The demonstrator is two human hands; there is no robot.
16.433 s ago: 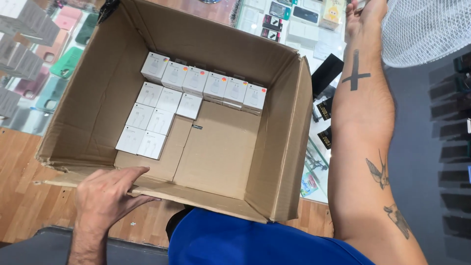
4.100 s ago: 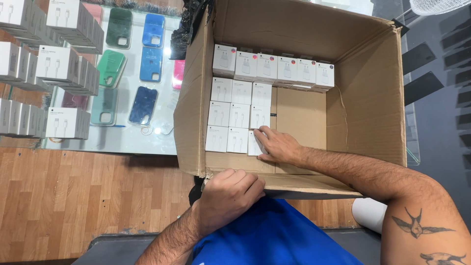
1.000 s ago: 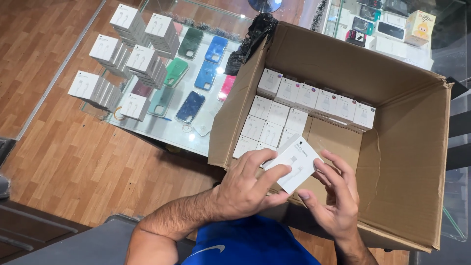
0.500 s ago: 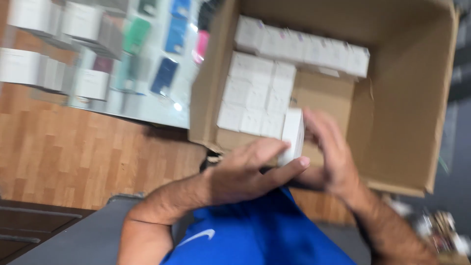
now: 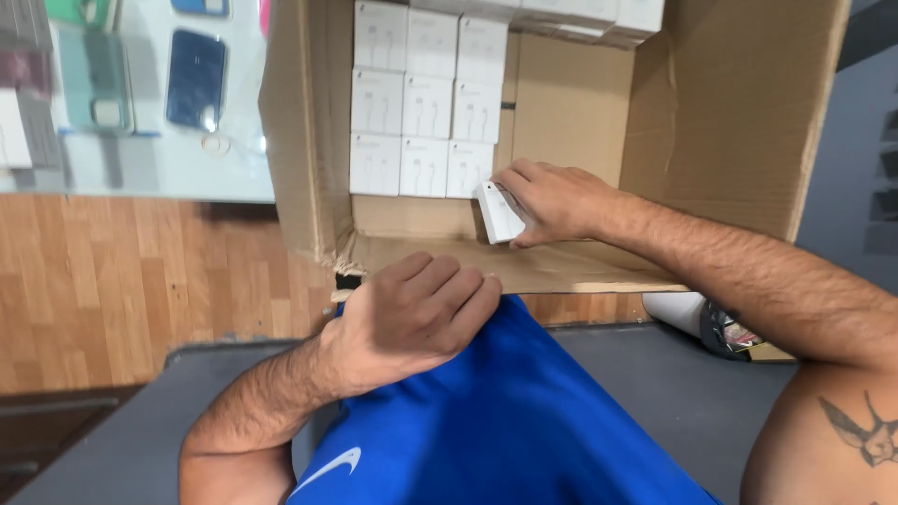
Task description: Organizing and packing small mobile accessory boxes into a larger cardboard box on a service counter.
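A small white box (image 5: 499, 213) is sitting tilted inside the cardboard carton (image 5: 730, 112), low on the carton floor near the front wall, at about six o'clock from the packed block of white boxes (image 5: 426, 93). Its upper corner is lying just beside the bottom row of that block, at the row's right end.

The right hand (image 5: 552, 201) is gripping the small white box, fingers curling over its right side and thumb underneath, so the hand is closing around it rather than spreading flat. The forearm is running off toward four o'clock, over the carton's front flap.

The left hand (image 5: 412, 318) is lying at about seven o'clock from the small white box, outside the carton, with its fingers bent loosely inward against the front flap's edge. Whether it is pinching the flap or only resting there cannot be told.

Below both hands, a blue shirt (image 5: 505, 421) is filling the bottom middle. At nine o'clock from the carton, a glass counter (image 5: 140, 159) is showing phone cases (image 5: 195, 79) beneath it, and a wooden floor (image 5: 140, 271) is lying under that.
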